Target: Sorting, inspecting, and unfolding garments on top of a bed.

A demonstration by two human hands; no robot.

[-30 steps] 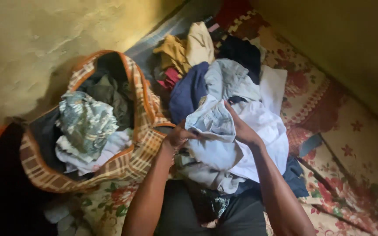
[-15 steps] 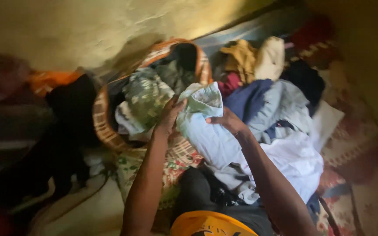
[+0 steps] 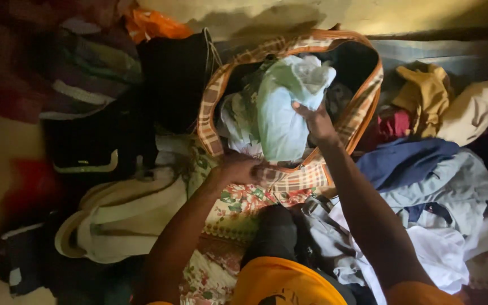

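Two hands busy: my right hand (image 3: 314, 121) grips pale blue shirt (image 3: 280, 116) inside checked bag (image 3: 289, 175); left hand (image 3: 238, 168) pinches bag rim. Packing step, I judge; next needs letting go, pressing shirt flat.

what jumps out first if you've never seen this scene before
The eye lands on the pale blue garment at top centre, pushed into the open plaid bag by the right hand, while the left hand rests at the bag's near rim. To the right sprawls a heap of loose clothes in blue, mustard and white on a floral mat.
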